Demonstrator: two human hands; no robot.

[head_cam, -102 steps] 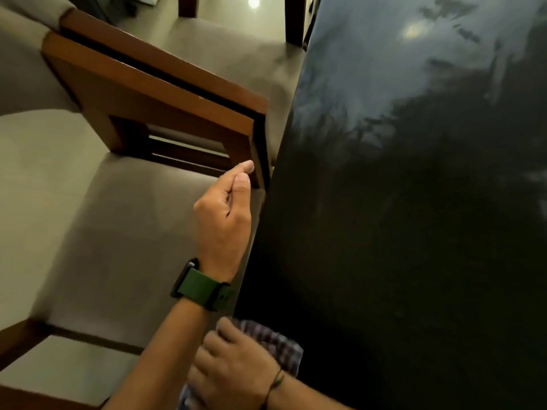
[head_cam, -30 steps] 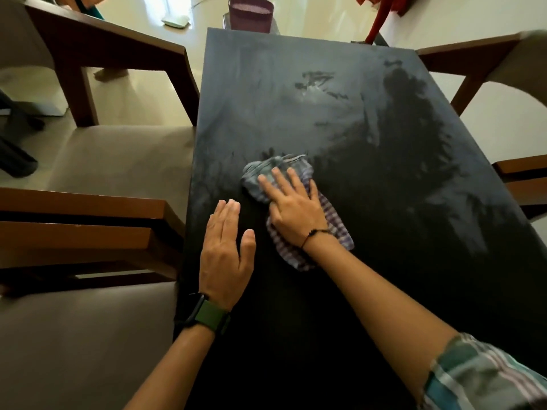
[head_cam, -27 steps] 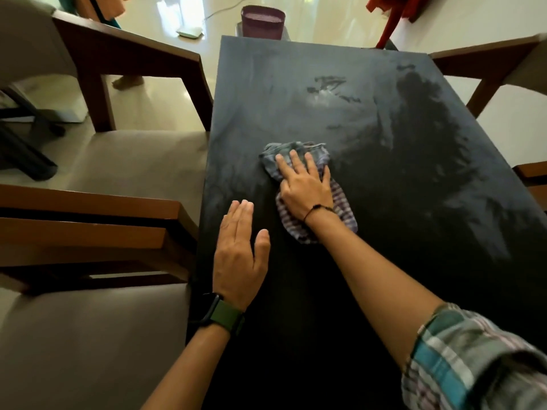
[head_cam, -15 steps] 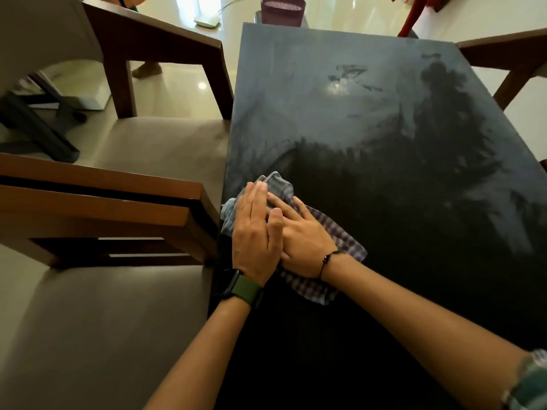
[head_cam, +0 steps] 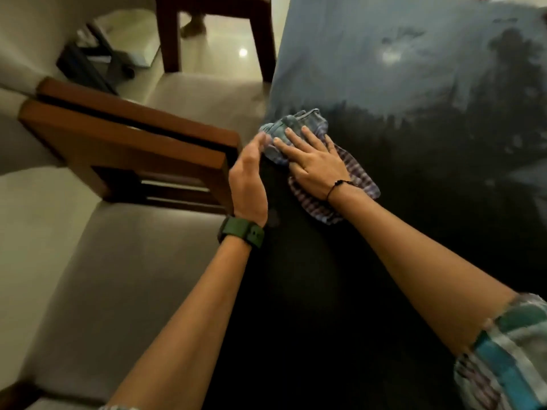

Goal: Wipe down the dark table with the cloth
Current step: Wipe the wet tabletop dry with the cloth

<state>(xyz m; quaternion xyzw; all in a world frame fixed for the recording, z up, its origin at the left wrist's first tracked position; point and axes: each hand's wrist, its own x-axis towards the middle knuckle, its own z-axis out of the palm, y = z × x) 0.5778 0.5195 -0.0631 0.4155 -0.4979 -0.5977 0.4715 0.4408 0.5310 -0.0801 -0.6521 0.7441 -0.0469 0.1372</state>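
Observation:
The dark table (head_cam: 414,202) fills the right side of the view, greyish and smeared at its far end. A checked blue and purple cloth (head_cam: 358,176) lies bunched at the table's left edge. My right hand (head_cam: 313,164) presses flat on the cloth with fingers spread. My left hand (head_cam: 248,179), with a green watch on its wrist, stands edge-on at the table's left edge beside the cloth, fingers straight and touching the cloth's corner, holding nothing.
A wooden chair (head_cam: 127,146) with a beige seat (head_cam: 118,276) stands tight against the table's left edge. Farther back is a second chair (head_cam: 260,37). A dark folded object (head_cam: 94,66) lies on the pale floor behind.
My left hand has lifted off the right hand and turned edge-on at the table's rim. The right hand with the cloth stays near the left edge. The camera has shifted left and closer.

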